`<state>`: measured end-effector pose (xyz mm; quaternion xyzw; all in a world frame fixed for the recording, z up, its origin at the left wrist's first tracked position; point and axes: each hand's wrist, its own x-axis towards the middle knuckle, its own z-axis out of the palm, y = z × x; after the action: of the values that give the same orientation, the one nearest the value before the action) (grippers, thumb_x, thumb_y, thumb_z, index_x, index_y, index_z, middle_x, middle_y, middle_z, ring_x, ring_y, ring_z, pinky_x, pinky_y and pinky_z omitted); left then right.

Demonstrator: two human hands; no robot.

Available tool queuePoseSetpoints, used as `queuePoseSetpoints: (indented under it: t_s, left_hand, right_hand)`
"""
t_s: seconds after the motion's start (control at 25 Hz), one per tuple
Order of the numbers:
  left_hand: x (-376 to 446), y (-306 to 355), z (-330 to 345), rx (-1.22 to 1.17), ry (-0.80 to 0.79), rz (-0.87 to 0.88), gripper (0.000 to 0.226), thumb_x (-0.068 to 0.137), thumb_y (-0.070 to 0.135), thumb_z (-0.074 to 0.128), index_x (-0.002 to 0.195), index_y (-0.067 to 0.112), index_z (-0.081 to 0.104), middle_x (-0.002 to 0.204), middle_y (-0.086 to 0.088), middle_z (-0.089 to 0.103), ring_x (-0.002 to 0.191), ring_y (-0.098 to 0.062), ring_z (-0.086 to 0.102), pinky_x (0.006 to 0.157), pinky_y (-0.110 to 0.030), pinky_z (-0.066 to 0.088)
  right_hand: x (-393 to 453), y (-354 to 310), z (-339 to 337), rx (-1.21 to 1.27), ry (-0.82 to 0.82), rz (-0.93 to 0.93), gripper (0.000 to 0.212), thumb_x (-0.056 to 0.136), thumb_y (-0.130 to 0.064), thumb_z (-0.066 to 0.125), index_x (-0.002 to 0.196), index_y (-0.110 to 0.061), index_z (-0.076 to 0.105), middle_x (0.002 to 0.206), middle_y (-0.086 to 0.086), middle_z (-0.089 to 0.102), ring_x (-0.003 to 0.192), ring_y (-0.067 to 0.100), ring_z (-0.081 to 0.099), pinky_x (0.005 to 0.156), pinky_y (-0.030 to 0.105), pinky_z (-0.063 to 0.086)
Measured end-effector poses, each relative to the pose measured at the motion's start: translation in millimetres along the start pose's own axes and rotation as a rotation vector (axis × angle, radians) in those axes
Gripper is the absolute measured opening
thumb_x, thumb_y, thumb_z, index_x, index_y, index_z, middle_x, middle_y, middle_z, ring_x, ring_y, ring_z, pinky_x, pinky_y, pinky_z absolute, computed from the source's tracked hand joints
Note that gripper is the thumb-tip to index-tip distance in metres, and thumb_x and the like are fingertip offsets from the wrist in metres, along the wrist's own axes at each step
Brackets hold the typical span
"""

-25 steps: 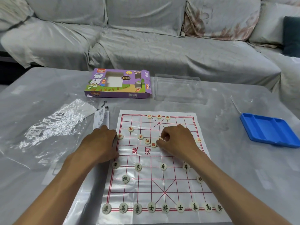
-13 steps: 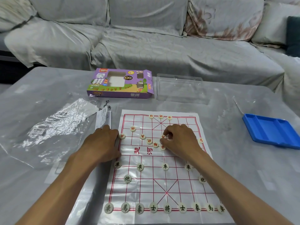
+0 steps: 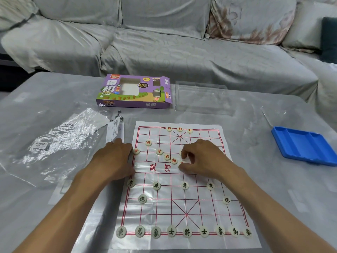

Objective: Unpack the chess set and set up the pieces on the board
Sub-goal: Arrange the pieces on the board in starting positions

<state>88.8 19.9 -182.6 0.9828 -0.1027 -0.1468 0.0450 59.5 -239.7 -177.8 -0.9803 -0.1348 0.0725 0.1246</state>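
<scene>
Left hand (image 3: 114, 157) rests flat, fingers relaxed, on board (image 3: 182, 207) left edge; right hand (image 3: 204, 159) curls over red pieces (image 3: 166, 157) mid-board, grip unclear. Purple box (image 3: 135, 94) at 12 o'clock, blue tray (image 3: 302, 145) at 3 o'clock.

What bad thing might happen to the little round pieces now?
The right hand is picking among loose red pieces bunched near the river, so a finger may knock neighbours off their spots. The board sheet is thin and wrinkly; the left hand rests at its edge, and if it slips the sheet may shift and slide the near row of dark pieces out of line.
</scene>
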Motion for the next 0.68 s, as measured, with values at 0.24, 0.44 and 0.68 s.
queuePoseSetpoints:
  t_s: [0.24,0.44,0.68]
  left_hand:
    - [0,1,0,0.011,-0.004,0.006,0.049,0.073,0.046,0.073,0.111,0.026,0.05,0.113,0.001,0.044,0.103,-0.019,0.048,0.075,-0.031,0.045]
    - [1,-1,3,0.026,0.012,0.01,0.043,0.073,0.047,0.071,0.103,0.027,0.046,0.111,0.001,0.043,0.099,-0.018,0.047,0.072,-0.03,0.044]
    - [3,-3,3,0.028,0.029,0.029,0.04,0.073,0.048,0.07,0.097,0.029,0.043,0.103,0.004,0.039,0.094,-0.016,0.046,0.067,-0.029,0.039]
  right_hand:
    - [0,3,5,-0.011,-0.041,-0.012,0.023,0.081,-0.048,0.068,0.096,-0.032,0.061,0.075,-0.018,0.05,0.079,0.005,0.045,0.061,0.019,0.031]
    - [-2,13,-8,0.131,-0.057,0.037,0.014,0.081,-0.039,0.07,0.09,-0.032,0.063,0.076,-0.015,0.058,0.077,0.006,0.053,0.061,0.016,0.035]
    - [5,86,-28,0.235,0.283,0.389,0.013,0.083,-0.03,0.073,0.091,-0.025,0.066,0.083,-0.013,0.062,0.079,0.011,0.06,0.064,0.02,0.043]
